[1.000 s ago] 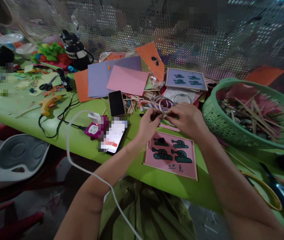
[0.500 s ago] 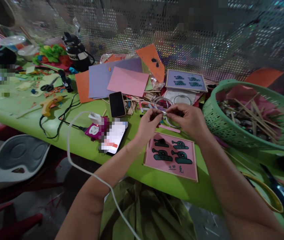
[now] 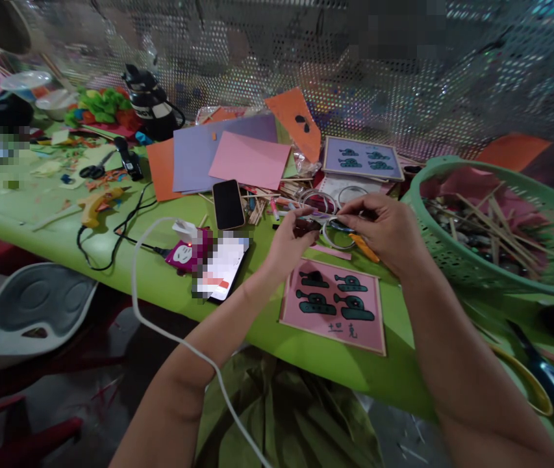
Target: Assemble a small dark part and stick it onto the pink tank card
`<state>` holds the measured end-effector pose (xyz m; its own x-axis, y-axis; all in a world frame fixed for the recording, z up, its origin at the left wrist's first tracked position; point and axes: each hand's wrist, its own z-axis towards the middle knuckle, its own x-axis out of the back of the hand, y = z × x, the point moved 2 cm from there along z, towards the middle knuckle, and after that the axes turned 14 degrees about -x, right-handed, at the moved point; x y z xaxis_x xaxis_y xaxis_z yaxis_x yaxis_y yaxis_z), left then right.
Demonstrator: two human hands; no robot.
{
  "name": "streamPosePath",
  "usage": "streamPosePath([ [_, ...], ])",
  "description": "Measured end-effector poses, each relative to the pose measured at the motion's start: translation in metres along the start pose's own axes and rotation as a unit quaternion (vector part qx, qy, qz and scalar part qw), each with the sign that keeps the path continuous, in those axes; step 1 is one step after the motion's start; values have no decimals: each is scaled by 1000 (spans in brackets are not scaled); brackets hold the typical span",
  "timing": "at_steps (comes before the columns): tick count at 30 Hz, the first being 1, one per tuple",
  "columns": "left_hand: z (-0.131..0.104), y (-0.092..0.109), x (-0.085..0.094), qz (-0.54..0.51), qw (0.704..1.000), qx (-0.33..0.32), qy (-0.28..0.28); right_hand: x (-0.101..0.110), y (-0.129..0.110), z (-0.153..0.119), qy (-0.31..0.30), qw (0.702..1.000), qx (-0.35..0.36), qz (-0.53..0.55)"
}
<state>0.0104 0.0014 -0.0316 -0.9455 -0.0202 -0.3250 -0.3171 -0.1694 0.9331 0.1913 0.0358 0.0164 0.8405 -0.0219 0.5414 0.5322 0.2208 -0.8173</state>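
Observation:
My right hand [image 3: 384,231] is closed in a pinch on a small whitish piece [image 3: 336,219] too small to name. Facing it across a short gap is my left hand [image 3: 292,240], its fingers curved and slightly apart, with nothing clear between them. Coils of pale wire [image 3: 338,239] lie on the table just behind and under the fingertips. An orange strip-like thing [image 3: 365,248] shows below my right hand, partly covered by it. Closer to me lies a pink framed card [image 3: 332,309] with dark green tank shapes, and a narrow pink paper strip [image 3: 331,251] sits behind it.
To the right stands a green basket [image 3: 415,214] of sticks and pebbles. On the left are a phone [image 3: 228,205], a lit phone [image 3: 223,270], a purple power socket [image 3: 184,255] and a yellow glue gun [image 3: 95,207]. A white cable [image 3: 179,338] crosses my left forearm.
My hands have moved apart from a joint pinch; the right one has shifted slightly right. My left fingers have loosened. The orange thing now shows beneath my right hand.

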Motion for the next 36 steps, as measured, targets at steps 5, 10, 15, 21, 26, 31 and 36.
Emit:
streamPosePath([
  [5, 1, 0, 1, -9, 1000, -12, 16, 0, -2, 1, -10, 1000, 6, -17],
  [10, 2, -1, 3, -30, 999, 10, 17, -3, -2, 1, -43, 999, -2, -7],
  [15, 1, -1, 4, -5, 1000, 22, 14, -7, -2, -2, -64, 998, -5, -14],
  [21, 0, -2, 3, -13, 1000, 0, -12, -11, -8, -6, -79, 996, -14, -39],
  [26, 1, -5, 4, -3, 999, -30, -30, -14, -6, -5, -81, 996, -13, -35],
  [31, 3, -8, 4, 2, 998, -48, -36, -17, -5, -4, -74, 996, -20, -35],
  [36, 2, -8, 3, -2, 999, -47, -22, -18, -5, -5, -62, 997, -27, -26],
])
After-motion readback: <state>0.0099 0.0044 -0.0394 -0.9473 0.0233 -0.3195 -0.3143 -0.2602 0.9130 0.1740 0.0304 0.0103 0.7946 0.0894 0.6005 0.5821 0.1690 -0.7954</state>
